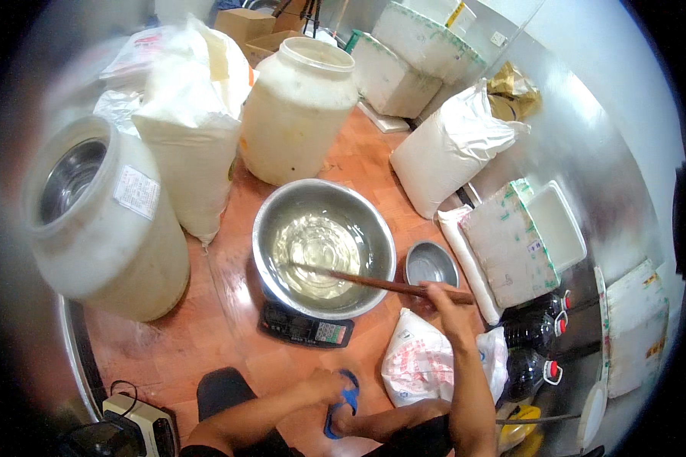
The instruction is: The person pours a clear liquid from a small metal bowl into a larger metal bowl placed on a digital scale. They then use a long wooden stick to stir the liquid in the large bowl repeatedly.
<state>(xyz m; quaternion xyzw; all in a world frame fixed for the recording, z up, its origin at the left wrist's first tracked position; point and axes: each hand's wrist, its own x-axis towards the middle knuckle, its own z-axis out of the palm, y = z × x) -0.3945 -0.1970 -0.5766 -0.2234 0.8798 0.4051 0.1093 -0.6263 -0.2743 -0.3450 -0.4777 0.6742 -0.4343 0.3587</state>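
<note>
Right hand [440, 297] closed around the near end of a long wooden stick [373, 282], far tip dipped into the clear liquid in a big steel bowl [270, 221]. Bowl sitting on a small black digital scale [305, 327], just ahead and to the left of that hand. Left hand [324, 385] lower down, resting by a foot in a blue sandal [347, 402]; fingers look loosely curled against the strap, can't tell if actually gripping it. All of this on a reddish wood floor [221, 320], not a table.

Right beside the right hand, on its far side: a small empty steel bowl [431, 263]. Just below that hand: a white plastic bag with red print [419, 358]. Off to its right: dark bottles with red-and-white caps [537, 327] and a white foam box [556, 225] with its lid leaning next to it.

Beyond the big bowl: a large white plastic jar [297, 110], and a stuffed white sack [450, 152] to the right of it. Far left of the hands: another big white jar lying tilted [103, 221], with a bagged white bundle [194, 145] standing between the two jars. More foam boxes [404, 68] at the back.
</note>
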